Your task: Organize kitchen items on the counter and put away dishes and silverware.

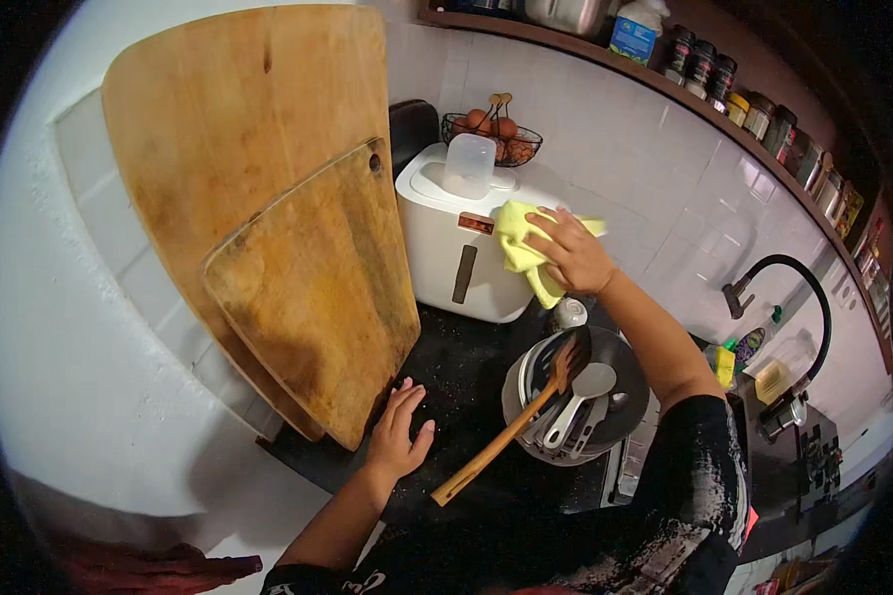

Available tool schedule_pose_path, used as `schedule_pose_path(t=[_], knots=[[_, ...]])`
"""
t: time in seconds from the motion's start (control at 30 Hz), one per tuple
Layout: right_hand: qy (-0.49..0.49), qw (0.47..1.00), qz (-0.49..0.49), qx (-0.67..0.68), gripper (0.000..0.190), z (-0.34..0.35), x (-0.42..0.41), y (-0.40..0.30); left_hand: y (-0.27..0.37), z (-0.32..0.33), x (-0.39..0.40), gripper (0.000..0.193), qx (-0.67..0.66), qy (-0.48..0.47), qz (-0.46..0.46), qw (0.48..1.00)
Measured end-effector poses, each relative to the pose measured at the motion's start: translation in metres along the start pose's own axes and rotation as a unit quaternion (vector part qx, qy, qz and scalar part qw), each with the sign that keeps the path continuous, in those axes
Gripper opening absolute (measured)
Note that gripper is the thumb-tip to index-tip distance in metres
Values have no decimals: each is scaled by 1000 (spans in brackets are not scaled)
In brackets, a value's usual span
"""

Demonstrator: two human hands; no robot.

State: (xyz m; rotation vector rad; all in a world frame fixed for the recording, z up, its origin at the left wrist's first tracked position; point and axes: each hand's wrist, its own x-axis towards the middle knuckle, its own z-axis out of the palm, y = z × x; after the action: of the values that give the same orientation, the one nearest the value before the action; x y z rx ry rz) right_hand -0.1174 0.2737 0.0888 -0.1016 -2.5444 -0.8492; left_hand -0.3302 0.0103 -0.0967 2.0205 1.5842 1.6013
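My right hand (577,249) grips a yellow cloth (522,242) against the right front corner of a white lidded container (435,256). The container has a dark vertical window strip, and a clear plastic cup (469,165) sits on its lid. My left hand (399,431) is on or just over the black countertop (458,357), fingers apart, holding nothing. Left of it, a smaller wooden cutting board (320,290) leans on a larger wooden board (193,104). Beside my right forearm stands a pile of bowls and pans (618,357) with a long-handled wooden spatula (517,428) and a grey serving spoon (594,381).
Behind the container is a wire basket (484,152) of eggs. A small white cup (570,314) stands near the pile. At right are a black flexible faucet (822,312), a yellow sponge (725,367) and a bottle (750,343). Spice jars (703,59) line the brown shelf (588,50) above.
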Motion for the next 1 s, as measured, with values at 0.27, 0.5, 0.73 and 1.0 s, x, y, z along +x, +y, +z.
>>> schedule_pose_path(t=[0.27, 0.5, 0.73, 1.0], knots=[[-67, 862, 429, 262, 40, 49, 17, 85, 0, 1, 0, 42, -1, -2, 17, 1000], [-100, 860, 466, 180, 37, 31, 35, 63, 3, -3, 1, 42, 11, 1, 1, 1000], [45, 899, 388, 197, 27, -44, 80, -8, 1, 0, 3, 41, 17, -9, 10, 1000], [149, 766, 464, 419, 33, 37, 178, 0, -2, -1, 0, 39, -1, 7, 18, 1000]])
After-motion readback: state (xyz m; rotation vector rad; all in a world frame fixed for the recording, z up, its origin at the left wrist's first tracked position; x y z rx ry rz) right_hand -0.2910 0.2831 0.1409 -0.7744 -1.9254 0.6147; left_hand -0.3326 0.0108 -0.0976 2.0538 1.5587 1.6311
